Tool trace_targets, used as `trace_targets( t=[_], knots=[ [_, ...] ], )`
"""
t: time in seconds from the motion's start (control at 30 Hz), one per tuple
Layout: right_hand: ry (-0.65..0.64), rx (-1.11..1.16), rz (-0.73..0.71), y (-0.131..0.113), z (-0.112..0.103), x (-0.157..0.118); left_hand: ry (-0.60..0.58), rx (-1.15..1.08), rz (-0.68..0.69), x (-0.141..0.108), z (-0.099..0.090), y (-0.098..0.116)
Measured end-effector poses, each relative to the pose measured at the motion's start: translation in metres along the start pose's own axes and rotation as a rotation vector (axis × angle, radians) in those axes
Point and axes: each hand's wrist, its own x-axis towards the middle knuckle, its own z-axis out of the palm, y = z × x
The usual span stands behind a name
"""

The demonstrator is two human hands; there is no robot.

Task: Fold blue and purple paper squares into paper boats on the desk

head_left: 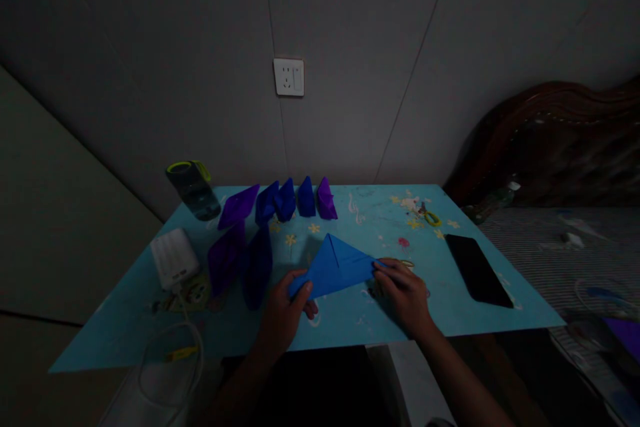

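A sheet of blue paper (337, 268), folded to a peak at the top with long points at both sides, is held just over the table. My left hand (286, 307) pinches its left end, thumb on top. At the opposite corner, my right hand (401, 290) grips the paper between thumb and fingers. Left of my left hand lie a dark blue folded paper boat (259, 267) and a purple one (226, 259). Several more folded boats, among them a blue one (307, 197) and a purple one (327, 200), line the table's back edge.
On the light blue table (350, 330) a water bottle (194, 192) stands at the back left. A white power bank (175, 257) with a cable sits in front of it. At right are a black phone (479, 271) and yellow-handled scissors (432, 217). Behind is a wall with a socket (289, 77).
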Motion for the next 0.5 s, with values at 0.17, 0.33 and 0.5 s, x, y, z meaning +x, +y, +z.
trace_targets(
  t=[0.17, 0.33, 0.5],
  knots=[
    [0.089, 0.100, 0.240, 0.0081, 0.0044, -0.0011, 0.038, -0.092, 0.092, -0.0017, 0.0029, -0.0049],
    [0.041, 0.133, 0.277, 0.0089, 0.0004, 0.0004, 0.148, -0.062, 0.196, -0.0013, 0.0032, -0.0099],
    [0.076, 0.161, 0.238, 0.0067, -0.0009, 0.0036, 0.240, 0.006, 0.176, 0.0000, 0.0080, -0.0030]
  ],
)
